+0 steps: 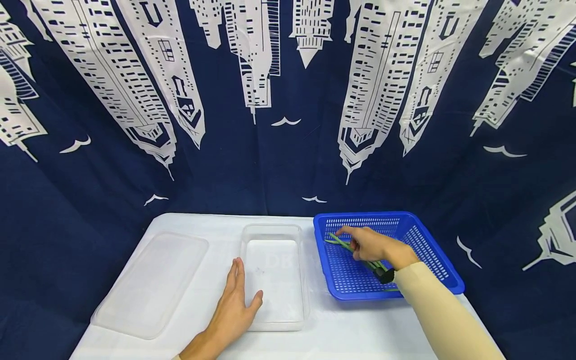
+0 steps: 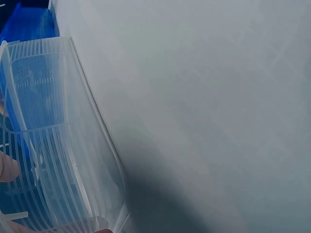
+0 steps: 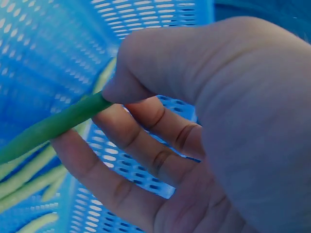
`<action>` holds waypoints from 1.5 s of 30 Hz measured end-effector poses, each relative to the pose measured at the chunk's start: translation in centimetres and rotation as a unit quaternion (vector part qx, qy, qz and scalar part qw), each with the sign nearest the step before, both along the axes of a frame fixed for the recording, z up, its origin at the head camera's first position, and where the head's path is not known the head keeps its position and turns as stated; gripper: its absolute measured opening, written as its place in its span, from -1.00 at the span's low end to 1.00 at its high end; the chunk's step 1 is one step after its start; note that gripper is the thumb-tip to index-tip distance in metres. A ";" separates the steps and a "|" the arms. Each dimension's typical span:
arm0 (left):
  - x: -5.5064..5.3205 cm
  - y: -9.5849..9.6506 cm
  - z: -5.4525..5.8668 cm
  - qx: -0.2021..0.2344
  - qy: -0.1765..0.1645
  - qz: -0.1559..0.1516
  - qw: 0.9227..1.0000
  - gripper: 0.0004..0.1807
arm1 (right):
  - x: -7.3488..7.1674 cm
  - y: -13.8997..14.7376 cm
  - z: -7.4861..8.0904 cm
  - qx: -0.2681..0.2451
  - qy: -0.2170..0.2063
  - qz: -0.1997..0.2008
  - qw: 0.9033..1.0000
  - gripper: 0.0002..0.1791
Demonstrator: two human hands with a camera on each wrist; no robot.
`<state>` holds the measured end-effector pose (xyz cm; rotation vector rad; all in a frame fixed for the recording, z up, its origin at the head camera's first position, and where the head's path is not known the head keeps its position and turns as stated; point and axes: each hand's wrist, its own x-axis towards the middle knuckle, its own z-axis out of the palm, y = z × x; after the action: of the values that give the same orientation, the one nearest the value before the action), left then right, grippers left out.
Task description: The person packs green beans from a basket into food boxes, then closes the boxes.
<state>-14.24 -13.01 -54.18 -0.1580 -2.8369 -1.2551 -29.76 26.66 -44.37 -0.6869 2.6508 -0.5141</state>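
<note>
My right hand (image 1: pixel 371 245) is inside the blue basket (image 1: pixel 333 280), pinching a green bean (image 3: pixel 53 124) near one end between thumb and fingers. More green beans (image 3: pixel 34 184) lie below it on the basket's floor. On the left, my left hand (image 1: pixel 231 302) is at the near left side of a clear plastic container (image 1: pixel 274 327), its fingers straight and its thumb spread out over the container. The left wrist view shows the container's ribbed wall (image 2: pixel 58 97) close up, with only bits of fingers at the edge; contact there is hard to tell.
A translucent flat lid (image 1: pixel 153 285) lies on the white table (image 1: pixel 360 330), left of the container. The basket stands at the table's right side. Behind the table hangs a dark blue cloth (image 1: pixel 252 170) with white buildings and birds. A black band (image 1: pixel 384 275) sits at the right wrist.
</note>
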 end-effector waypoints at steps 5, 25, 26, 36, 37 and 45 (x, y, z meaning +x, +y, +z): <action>-0.1 0.1 -0.1 -0.002 0.006 0.000 1.000 0.13 | 0.0 -0.4 1.7 -0.010 0.040 0.005 0.999 -0.38; -0.2 0.0 0.1 -0.014 0.030 -0.002 0.999 0.14 | -0.9 -8.4 4.8 -0.016 0.132 0.072 0.988 -0.50; -0.2 0.0 0.1 -0.013 0.027 -0.002 1.000 0.14 | -0.9 -8.8 4.8 -0.015 0.131 0.073 0.989 -0.50; 0.0 0.0 0.0 -0.020 0.023 0.005 1.000 0.12 | -1.6 -12.4 4.1 -0.022 0.137 0.102 0.985 -0.45; -0.1 0.0 0.0 -0.021 0.025 0.006 0.999 0.12 | -1.8 -12.7 4.0 -0.025 0.139 0.106 0.984 -0.46; -0.1 0.1 -0.1 -0.019 0.017 0.009 1.000 0.12 | -2.8 -14.3 2.1 -0.047 0.138 0.132 0.981 -0.55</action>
<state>-14.36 -12.95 -54.28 -0.1537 -2.8275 -1.1837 -32.54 12.31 -42.23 -1.1971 2.7360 -0.5019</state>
